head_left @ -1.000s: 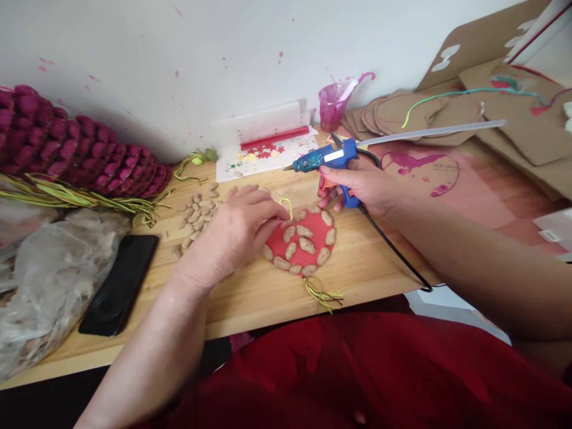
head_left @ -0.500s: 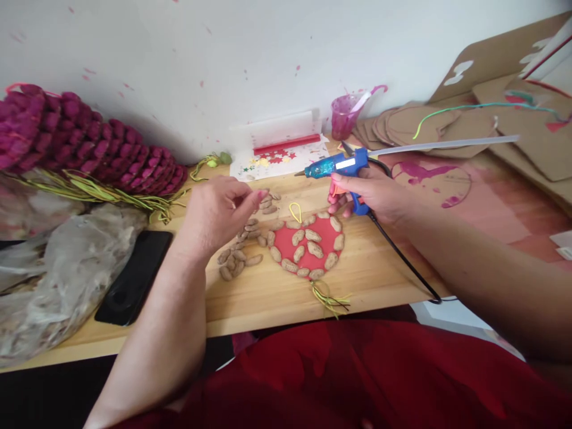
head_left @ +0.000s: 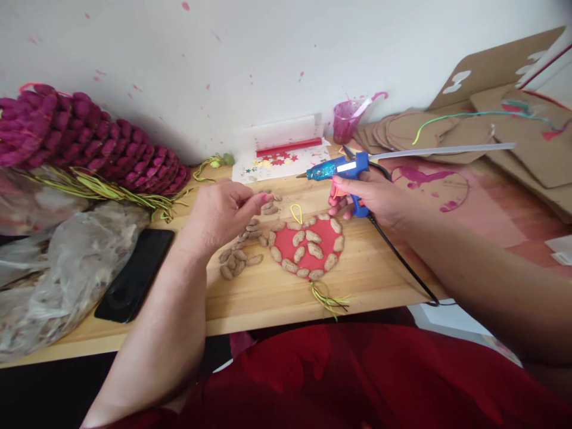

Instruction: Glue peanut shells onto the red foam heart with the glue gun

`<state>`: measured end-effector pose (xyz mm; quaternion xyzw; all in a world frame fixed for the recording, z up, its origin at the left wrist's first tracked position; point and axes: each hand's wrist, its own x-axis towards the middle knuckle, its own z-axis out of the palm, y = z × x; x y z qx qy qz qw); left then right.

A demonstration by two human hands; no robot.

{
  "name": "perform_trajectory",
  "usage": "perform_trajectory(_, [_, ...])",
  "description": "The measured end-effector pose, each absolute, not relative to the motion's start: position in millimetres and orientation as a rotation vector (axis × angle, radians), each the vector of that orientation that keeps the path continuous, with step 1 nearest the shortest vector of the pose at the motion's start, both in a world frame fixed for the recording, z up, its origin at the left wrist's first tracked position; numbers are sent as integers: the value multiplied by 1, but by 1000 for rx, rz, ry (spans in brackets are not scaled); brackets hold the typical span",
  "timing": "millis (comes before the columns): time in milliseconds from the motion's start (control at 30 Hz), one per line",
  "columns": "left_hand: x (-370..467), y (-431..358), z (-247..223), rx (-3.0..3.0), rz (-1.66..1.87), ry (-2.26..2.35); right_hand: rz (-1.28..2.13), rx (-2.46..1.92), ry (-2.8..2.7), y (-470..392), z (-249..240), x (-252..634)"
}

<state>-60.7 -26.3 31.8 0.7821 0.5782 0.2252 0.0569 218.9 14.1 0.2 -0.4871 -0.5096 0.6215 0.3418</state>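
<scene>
My right hand (head_left: pixel 373 193) grips a blue hot glue gun (head_left: pixel 337 168), its nozzle pointing left and a long clear glue stick (head_left: pixel 447 150) coming out of its back. Above the loose peanuts (head_left: pixel 236 262), my left hand (head_left: pixel 227 211) is closed in a pinch; whatever is between thumb and finger, if anything, is too small to make out. Between the hands lies a red heart (head_left: pixel 288 243) with peanuts around its border and several more in its middle. A yellow loop (head_left: pixel 297 213) tops it, and a yellow-green tassel (head_left: pixel 328 300) hangs from its point.
Magenta heart pieces (head_left: pixel 98 137) stand stacked at the left, beside a plastic bag (head_left: pixel 84 262) and a black phone (head_left: pixel 134 277). Behind are a paper with star confetti (head_left: pixel 277 161) and a magenta-stained cup (head_left: pixel 345 121). Cardboard cutouts (head_left: pixel 420 131) lie right. The gun's black cord (head_left: pixel 404 259) trails toward the front edge.
My left hand has shifted very slightly right, still pinched. My right hand keeps its hold on the glue gun. The view has tilted a little; the heart and peanuts look unchanged.
</scene>
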Motion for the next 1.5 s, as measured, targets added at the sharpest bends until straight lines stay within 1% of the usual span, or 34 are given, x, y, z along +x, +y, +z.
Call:
perform_trajectory(433, [-91,-15,36,2259,957,1942,1602,-1310,-1350,15,2,220])
perform_trajectory(633, [-111,-26,53,2033,1155,2179,1590,-1349,-1271,18,-2,220])
perform_trajectory(733, [-115,-35,63,1989,1171,2203,1566,-1362,-1274,16,0,220])
perform_trajectory(867, [-124,-38,63,2076,1001,2194,1555,-1373,-1293,15,2,219])
perform_trajectory(1067, [-151,-26,37,2032,511,2256,1527,-1380,-1306,19,-5,222])
perform_trajectory(1133, [-158,-24,31,2003,396,2296,1489,-1386,-1312,18,-6,222])
perform_trajectory(1500, [-167,-19,21,1907,258,2228,1410,-1438,-1284,11,0,215])
